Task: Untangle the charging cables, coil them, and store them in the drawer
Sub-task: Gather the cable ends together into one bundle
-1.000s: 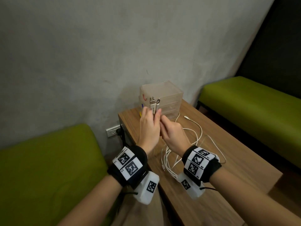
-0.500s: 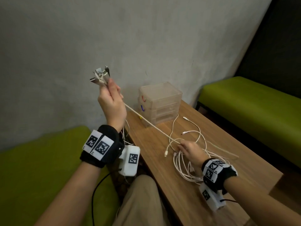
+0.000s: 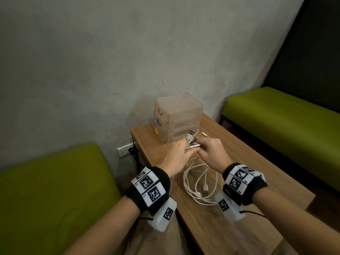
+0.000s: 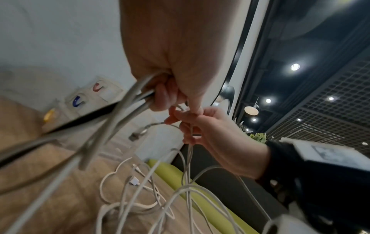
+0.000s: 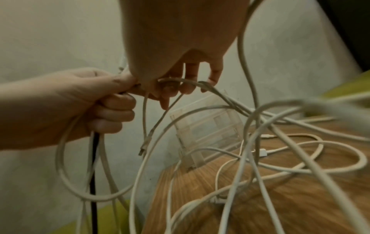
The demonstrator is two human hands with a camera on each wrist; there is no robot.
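Observation:
Several white charging cables [image 3: 200,183] lie in loose tangled loops on the wooden table [image 3: 257,181]. My left hand [image 3: 184,149] grips a bundle of cable ends [image 3: 191,138], white ones and a black one, with the USB plugs sticking up past its fingers. In the left wrist view the left hand [image 4: 160,96] is curled tight round those strands. My right hand [image 3: 201,150] meets it, pinching a thin white cable [image 5: 186,81] just beside the left hand's fingers [image 5: 112,102]. The translucent drawer unit [image 3: 179,116] stands shut right behind both hands.
The drawer unit has red, blue and yellow handles [image 4: 77,101] on its left face. Green benches [image 3: 285,122] flank the table on both sides. A wall socket [image 3: 125,150] with a black plug sits left of the table. A loose plug [image 3: 205,188] lies among the loops.
Half a second ago my left hand was raised up left, drawing a cable taut, with my right hand on the pile. Both hands have come back together before the drawer unit.

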